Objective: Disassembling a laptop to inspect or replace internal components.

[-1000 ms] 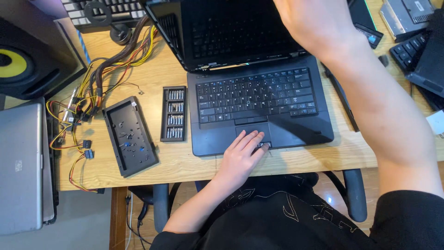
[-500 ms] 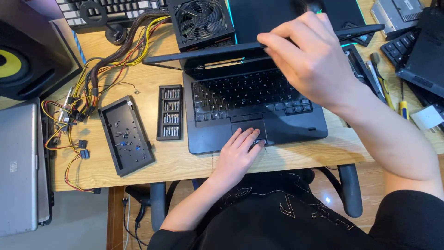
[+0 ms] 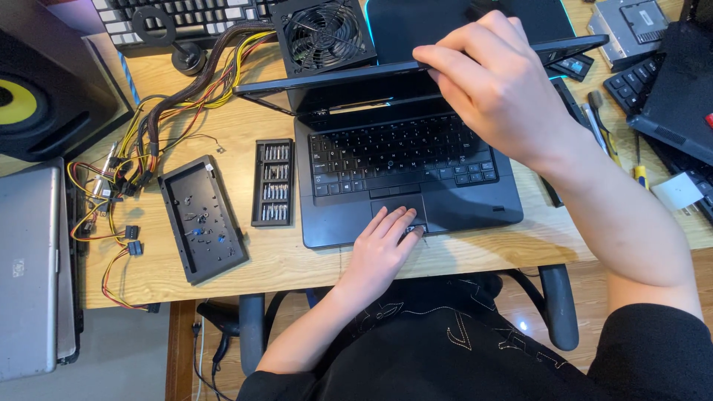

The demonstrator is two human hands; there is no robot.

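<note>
Since the earlier frames the lid [image 3: 416, 65] has swung down and now lies almost flat above the laptop [image 3: 405, 178], its screen face hidden. The right hand [image 3: 497, 85] grips the lid's front edge, fingers curled together over it and the thumb out of sight beneath. The left hand [image 3: 382, 245] rests flat on the palm rest at the touchpad, fingers slightly spread. The laptop sits at the middle of the wooden desk [image 3: 297, 260], near its front edge.

A black speaker [image 3: 44, 96] with a yellow cone stands at the far left, cut off by the frame, and a grey closed laptop [image 3: 30, 271] lies below it, also cut off. A black fan unit [image 3: 323, 33] sits just behind the lid, partly hidden by it. Coloured cables [image 3: 148, 134] run from it leftwards. A black tray [image 3: 202, 219] with small screws lies left of the laptop, and a slim bit case [image 3: 273, 182] lies between the two. A screwdriver [image 3: 639, 160] lies on the right, its tip hard to make out.
</note>
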